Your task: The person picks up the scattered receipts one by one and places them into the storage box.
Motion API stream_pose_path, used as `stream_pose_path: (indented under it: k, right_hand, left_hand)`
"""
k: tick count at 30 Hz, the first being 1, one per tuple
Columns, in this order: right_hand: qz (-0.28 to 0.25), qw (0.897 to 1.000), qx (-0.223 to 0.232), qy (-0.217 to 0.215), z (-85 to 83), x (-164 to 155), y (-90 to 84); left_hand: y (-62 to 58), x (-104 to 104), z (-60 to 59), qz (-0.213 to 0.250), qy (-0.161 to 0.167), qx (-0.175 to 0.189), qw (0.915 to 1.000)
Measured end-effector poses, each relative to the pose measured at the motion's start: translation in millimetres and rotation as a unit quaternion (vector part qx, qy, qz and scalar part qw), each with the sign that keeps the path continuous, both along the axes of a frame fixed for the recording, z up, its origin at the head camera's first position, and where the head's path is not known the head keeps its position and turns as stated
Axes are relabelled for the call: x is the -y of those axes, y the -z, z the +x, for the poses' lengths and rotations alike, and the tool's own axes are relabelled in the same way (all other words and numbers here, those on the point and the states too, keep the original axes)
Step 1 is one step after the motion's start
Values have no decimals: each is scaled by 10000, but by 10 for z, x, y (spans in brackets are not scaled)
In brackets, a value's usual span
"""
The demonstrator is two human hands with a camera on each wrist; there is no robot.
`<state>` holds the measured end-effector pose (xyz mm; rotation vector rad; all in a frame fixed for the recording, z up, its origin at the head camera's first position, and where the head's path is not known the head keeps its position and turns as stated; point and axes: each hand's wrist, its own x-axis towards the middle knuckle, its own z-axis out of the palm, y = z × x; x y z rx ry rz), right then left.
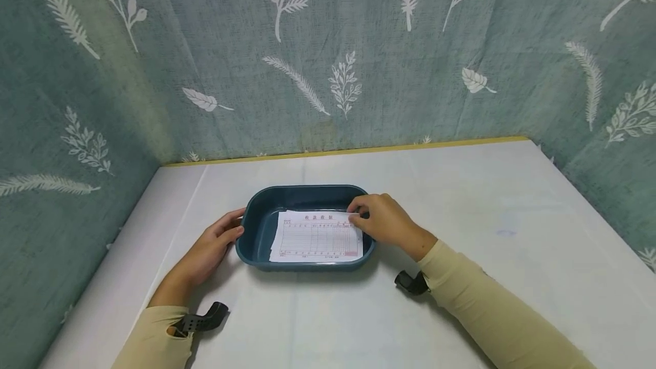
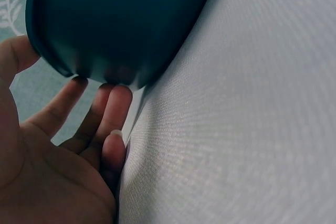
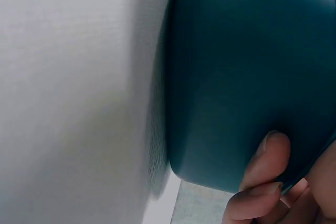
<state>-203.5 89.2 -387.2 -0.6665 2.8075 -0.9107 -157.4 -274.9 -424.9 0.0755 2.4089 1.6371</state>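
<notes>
Head view alone shows receipt; right hand pinches it; left hand touches tray, fingers straight.

Surroundings: covered table and patterned backdrop.
I see a white table cover lying flat, a yellow strip along its far edge, and teal fabric printed with white leaves and ferns enclosing the back and both sides.
</notes>
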Motion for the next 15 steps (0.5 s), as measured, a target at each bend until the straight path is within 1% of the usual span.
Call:
stream_pose_path:
  k: [5,8,11,15]
  right_hand:
    - [29,9999,-124,-85,26,43,42]
    - [95,9998,-86,-138,39,49,64]
    - [143,9998,-69,-129,44,40,69]
    - [126,9998,-107,-132,28,42,36]
  left_hand:
    - [23,29,57,-34,-54,13,10000]
    - [37,29,77,-75,-62,43,9999]
    - [41,14,66,-47,-23,54,10000]
    - [21,19,18,-14,-12,-17,10000]
